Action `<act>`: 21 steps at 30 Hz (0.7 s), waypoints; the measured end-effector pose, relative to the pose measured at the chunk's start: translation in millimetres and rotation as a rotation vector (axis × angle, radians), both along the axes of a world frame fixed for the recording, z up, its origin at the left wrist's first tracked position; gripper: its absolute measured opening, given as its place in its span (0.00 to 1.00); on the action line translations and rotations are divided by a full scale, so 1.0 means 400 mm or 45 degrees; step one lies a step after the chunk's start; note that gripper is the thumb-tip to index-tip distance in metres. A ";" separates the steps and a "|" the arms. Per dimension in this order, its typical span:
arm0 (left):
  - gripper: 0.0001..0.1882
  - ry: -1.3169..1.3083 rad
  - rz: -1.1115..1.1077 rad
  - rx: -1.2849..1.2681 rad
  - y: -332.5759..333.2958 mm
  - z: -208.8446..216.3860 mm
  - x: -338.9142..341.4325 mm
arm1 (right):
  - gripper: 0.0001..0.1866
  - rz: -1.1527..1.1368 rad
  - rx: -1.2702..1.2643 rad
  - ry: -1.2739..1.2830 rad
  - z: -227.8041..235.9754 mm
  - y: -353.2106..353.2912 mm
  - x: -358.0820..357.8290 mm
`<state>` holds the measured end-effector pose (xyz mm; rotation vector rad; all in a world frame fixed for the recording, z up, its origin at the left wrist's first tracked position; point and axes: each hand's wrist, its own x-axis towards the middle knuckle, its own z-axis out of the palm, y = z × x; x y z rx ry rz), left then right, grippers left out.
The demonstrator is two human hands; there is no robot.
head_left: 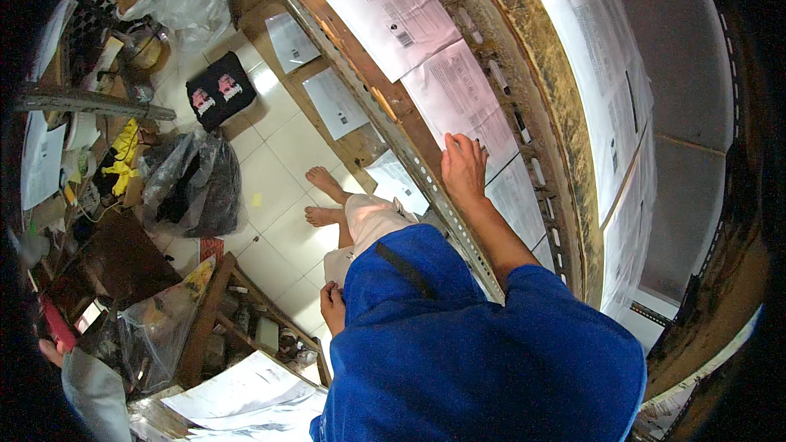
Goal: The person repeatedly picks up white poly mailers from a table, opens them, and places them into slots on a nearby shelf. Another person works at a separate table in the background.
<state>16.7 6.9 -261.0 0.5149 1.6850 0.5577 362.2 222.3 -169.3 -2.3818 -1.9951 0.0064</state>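
My right hand (pixel 464 165) rests on a printed white sheet (pixel 454 94) that lies on the wooden shelf of a rack to my right. Its fingers are slightly bent and apart near the sheet's lower left part, and I see nothing gripped in them. Another printed sheet (pixel 381 12) lies further along the same shelf, its edge meeting the first. My left hand (pixel 332 308) hangs low beside my thigh, away from the sheets. Its fingers are foreshortened and partly hidden, so their closure is unclear.
Higher on the rack, a shelf carries more printed sheets (pixel 585 57); sheets (pixel 336 102) also lie on a lower board. A perforated metal rail (pixel 434 188) edges the rack. Left are a black mat (pixel 219 90), a plastic bag (pixel 196 184) and another person's hand (pixel 53 352) by something red.
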 end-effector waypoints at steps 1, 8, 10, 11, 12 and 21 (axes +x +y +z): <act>0.14 -0.001 0.005 -0.017 -0.001 -0.002 0.000 | 0.23 -0.008 0.000 0.002 0.000 -0.004 0.006; 0.14 -0.076 0.125 -0.023 0.005 -0.005 -0.008 | 0.22 -0.005 0.003 -0.021 -0.026 -0.021 0.026; 0.14 -0.082 0.131 -0.037 0.002 -0.015 -0.011 | 0.22 -0.010 0.004 -0.030 -0.032 -0.025 0.035; 0.14 -0.084 0.134 -0.040 0.010 -0.011 -0.015 | 0.21 -0.015 0.011 -0.041 -0.029 -0.019 0.031; 0.14 -0.046 0.124 -0.032 0.014 -0.005 -0.014 | 0.21 -0.018 0.018 -0.051 -0.025 -0.010 0.025; 0.14 0.141 0.202 0.075 0.009 -0.003 -0.049 | 0.22 0.154 0.273 0.125 0.042 0.259 -0.133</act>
